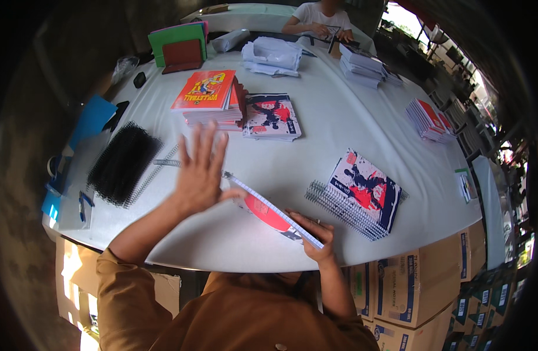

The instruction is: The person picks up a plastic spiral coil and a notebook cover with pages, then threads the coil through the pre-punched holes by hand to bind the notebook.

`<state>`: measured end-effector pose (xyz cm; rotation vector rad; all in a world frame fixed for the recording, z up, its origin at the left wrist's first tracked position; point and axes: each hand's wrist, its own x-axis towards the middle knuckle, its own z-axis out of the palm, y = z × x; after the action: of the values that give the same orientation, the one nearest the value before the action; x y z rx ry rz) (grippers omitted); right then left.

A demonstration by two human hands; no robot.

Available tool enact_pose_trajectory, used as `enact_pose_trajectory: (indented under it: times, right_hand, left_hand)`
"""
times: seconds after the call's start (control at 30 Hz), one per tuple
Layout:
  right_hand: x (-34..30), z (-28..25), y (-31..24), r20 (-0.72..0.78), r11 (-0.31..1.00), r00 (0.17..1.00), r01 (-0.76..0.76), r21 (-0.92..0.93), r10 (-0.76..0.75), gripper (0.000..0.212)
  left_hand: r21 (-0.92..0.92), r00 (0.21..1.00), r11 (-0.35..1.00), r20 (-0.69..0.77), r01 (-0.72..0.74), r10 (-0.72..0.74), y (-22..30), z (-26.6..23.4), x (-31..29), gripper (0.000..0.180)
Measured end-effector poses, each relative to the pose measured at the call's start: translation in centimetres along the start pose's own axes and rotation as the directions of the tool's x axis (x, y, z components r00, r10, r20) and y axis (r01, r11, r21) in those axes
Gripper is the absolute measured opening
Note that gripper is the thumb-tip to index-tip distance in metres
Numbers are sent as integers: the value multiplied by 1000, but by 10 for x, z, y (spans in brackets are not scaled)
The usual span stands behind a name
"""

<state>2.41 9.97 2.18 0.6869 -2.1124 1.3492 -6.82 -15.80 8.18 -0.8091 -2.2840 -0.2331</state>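
My right hand [317, 235] grips the lower right end of a notebook [275, 212], which is tilted on edge over the table, its red and white cover showing below. A thin dark spiral coil [167, 163] runs out from the notebook's upper left corner, passing behind my left hand [200, 175]. That hand is raised with fingers spread, its thumb close to the notebook's edge; whether it touches is unclear. Left of it lies a pile of black spiral coils [125, 161]. Right of my right hand, spiral-bound notebooks [365, 190] lie stacked, coils along their near edge.
Ahead stand a stack of orange notebooks [206, 90] and another with dark and red covers [273, 116]. Blue-handled pliers [85, 205] lie at the left edge. A red stack [427, 120] sits far right. Across the table a person [321, 20] works. Cardboard boxes [403, 286] fill the lower right.
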Motion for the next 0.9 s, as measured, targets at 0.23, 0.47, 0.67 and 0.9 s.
enact_pose_trajectory:
  times: [0.23, 0.47, 0.67, 0.9]
  right_hand:
    - [-12, 13, -14, -4, 999, 999, 34, -12, -34, 34]
    - [-15, 8, -12, -68, 996, 995, 68, -60, -72, 31]
    - [-15, 9, -14, -30, 988, 996, 80, -133, -85, 33]
    - [-15, 11, -29, 41, 995, 997, 65, -78, -62, 35]
  left_hand:
    - [144, 870, 941, -360, -305, 337, -10, 41, -37, 115]
    - [69, 880, 929, -302, -363, 367, 20, 51, -62, 114]
    - [-226, 937, 912, -155, -343, 314, 34, 76, -86, 112]
    - [-197, 901, 919, -345, -343, 262, 32, 56, -50, 114]
